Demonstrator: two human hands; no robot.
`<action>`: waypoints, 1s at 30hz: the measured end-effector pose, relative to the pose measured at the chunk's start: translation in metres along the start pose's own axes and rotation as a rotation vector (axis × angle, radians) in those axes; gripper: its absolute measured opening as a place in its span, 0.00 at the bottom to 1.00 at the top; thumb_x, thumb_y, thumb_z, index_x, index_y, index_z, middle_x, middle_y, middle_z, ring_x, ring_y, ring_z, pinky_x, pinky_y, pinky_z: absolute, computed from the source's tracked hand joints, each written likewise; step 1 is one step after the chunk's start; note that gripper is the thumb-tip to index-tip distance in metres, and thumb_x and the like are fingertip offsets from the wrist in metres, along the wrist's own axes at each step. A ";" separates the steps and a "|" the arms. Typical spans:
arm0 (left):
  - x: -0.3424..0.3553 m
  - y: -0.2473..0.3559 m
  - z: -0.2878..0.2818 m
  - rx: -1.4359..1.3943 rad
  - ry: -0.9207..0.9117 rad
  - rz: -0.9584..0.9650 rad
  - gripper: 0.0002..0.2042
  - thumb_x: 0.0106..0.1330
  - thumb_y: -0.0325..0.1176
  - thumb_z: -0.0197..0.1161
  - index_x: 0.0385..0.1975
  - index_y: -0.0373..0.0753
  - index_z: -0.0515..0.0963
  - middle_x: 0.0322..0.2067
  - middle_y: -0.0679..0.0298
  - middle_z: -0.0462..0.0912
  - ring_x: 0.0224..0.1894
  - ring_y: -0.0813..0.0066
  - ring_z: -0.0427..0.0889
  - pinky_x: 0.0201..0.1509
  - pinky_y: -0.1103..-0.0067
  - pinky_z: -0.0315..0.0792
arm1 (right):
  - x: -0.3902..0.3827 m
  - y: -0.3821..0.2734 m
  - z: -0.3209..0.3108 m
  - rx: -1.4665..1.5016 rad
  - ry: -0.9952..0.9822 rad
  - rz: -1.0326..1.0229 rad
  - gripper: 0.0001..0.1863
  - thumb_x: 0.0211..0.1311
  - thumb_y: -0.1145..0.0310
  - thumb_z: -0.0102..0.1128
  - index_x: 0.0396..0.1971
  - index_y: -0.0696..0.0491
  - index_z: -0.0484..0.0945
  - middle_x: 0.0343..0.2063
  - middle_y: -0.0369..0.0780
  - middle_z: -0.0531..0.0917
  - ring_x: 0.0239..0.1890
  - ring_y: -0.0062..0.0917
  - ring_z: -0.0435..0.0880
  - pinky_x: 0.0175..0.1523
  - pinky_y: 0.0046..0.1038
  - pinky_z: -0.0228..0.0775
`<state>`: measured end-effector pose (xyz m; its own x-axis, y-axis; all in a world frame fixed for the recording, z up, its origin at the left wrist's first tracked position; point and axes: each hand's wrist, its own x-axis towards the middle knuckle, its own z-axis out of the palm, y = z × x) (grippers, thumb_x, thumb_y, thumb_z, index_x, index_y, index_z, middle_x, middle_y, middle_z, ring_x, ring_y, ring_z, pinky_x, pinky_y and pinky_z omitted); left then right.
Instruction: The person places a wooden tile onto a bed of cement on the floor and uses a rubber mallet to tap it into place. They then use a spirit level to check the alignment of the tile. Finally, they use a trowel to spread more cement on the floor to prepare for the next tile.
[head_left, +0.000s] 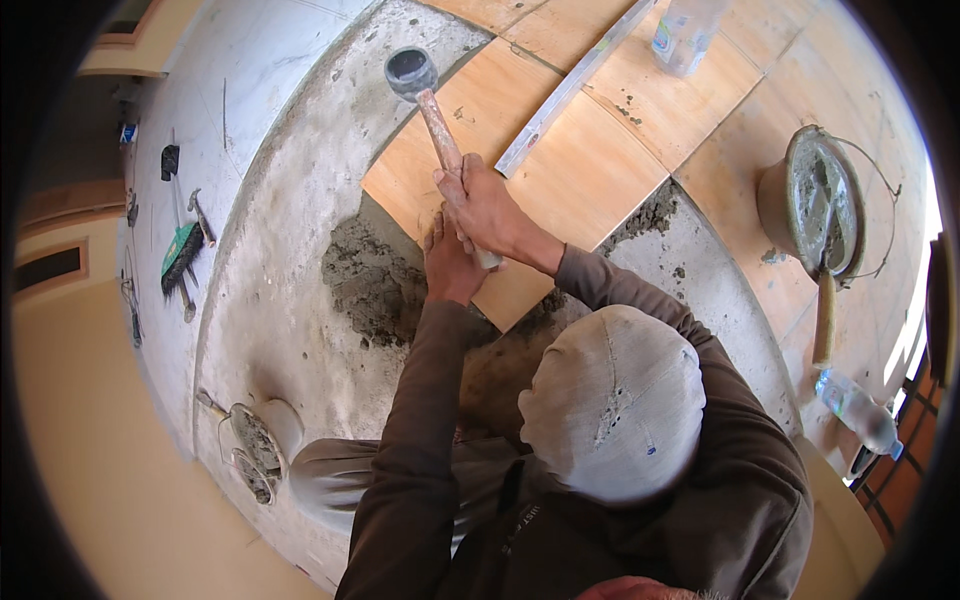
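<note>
My right hand (484, 208) is closed round the wooden handle of a mallet (437, 125) with a dark round head. The head is raised at the far left of an orange-tan tile (580, 200), and the handle's end comes back over my left hand. My left hand (452, 268) lies at the tile's left edge with its fingers stretched forward, partly hidden by the handle and my right hand. Dark wet mortar (370, 275) spreads beside the left hand. A long metal straightedge (570, 95) rests across the tiles ahead.
On the right stand a mortar bucket (775, 205) with a wooden-handled tool (826, 320) and a plastic bottle (855, 410). A clear container (688, 40) sits far ahead. At left lie a green brush (182, 255) and a hammer (202, 218); small mortar buckets (285, 425) stand near left.
</note>
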<state>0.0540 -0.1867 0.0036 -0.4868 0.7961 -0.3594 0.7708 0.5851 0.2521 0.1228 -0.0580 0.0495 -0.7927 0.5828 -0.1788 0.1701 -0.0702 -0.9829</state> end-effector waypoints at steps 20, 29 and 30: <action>0.004 -0.001 0.008 0.102 0.053 -0.053 0.55 0.51 0.52 0.80 0.78 0.42 0.55 0.79 0.52 0.52 0.80 0.54 0.53 0.80 0.52 0.49 | -0.016 0.020 -0.001 -0.260 -0.002 -0.188 0.26 0.80 0.52 0.49 0.40 0.67 0.68 0.31 0.64 0.82 0.31 0.54 0.87 0.37 0.49 0.77; 0.005 0.003 -0.004 0.112 -0.068 -0.111 0.53 0.52 0.52 0.80 0.77 0.43 0.57 0.79 0.55 0.52 0.81 0.57 0.51 0.80 0.52 0.49 | -0.038 -0.001 -0.011 -0.210 -0.078 -0.080 0.26 0.79 0.50 0.49 0.41 0.64 0.68 0.26 0.57 0.80 0.34 0.46 0.87 0.40 0.43 0.75; 0.006 -0.001 -0.006 0.111 -0.103 -0.139 0.53 0.52 0.52 0.79 0.77 0.43 0.58 0.79 0.55 0.52 0.81 0.57 0.51 0.80 0.52 0.49 | -0.037 0.000 -0.008 -0.231 -0.077 -0.126 0.26 0.80 0.50 0.49 0.41 0.64 0.67 0.25 0.56 0.81 0.32 0.45 0.87 0.38 0.42 0.75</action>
<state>0.0481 -0.1818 0.0066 -0.5513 0.6856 -0.4755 0.7426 0.6630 0.0949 0.1567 -0.0730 0.0563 -0.8570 0.5109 -0.0673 0.1895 0.1909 -0.9631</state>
